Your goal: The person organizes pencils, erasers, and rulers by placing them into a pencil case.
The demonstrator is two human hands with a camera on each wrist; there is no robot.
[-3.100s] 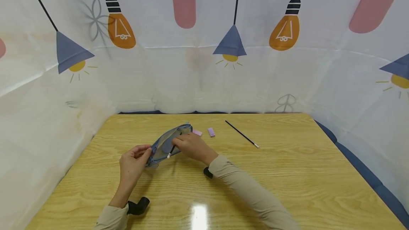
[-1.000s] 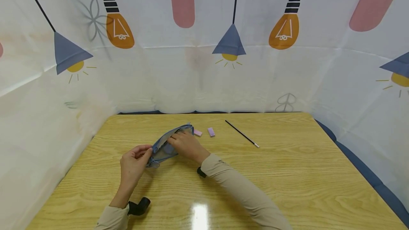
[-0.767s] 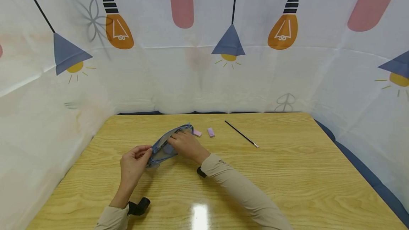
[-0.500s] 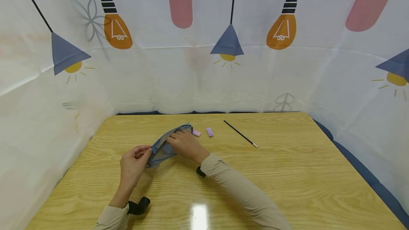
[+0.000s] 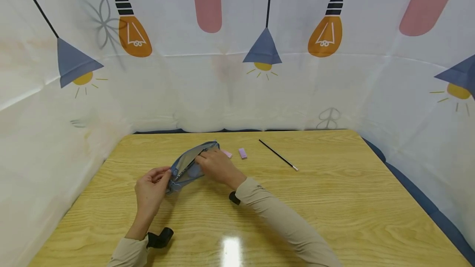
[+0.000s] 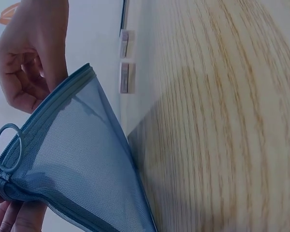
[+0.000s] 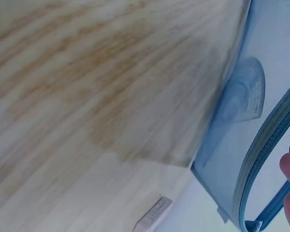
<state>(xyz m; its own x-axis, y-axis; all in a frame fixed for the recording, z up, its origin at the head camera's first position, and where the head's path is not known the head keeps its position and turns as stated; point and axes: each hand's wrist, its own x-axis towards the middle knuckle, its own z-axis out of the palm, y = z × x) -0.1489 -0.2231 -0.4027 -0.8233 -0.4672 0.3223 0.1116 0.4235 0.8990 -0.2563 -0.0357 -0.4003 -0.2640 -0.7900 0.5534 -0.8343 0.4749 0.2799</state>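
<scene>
A blue mesh zip pouch point(image 5: 188, 179) is held up at a slant over the table, its zip undone. My left hand point(image 5: 150, 186) pinches the pouch's near-left corner, close to the ring on the zip pull point(image 6: 8, 147). At the mouth is my right hand point(image 5: 219, 169), its fingers bent and partly inside the opening; whether they grip anything is hidden. A dark pencil point(image 5: 184, 171) lies along the mouth, its far end lost behind the right hand. Through the mesh, the right wrist view shows a clear rounded plastic item point(image 7: 253, 92) with small print.
Beyond the pouch lie a pink eraser point(image 5: 227, 154) and a lilac eraser point(image 5: 243, 153). Farther right is a black pencil point(image 5: 278, 155) with a white end. The wooden table point(image 5: 334, 201) meets a printed cloth point(image 5: 230, 94) at the back.
The pencil that my right hand held upright at the mouth now lies along the opening. Most recently the pouch and left hand have shifted slightly left, and the mouth looks wider.
</scene>
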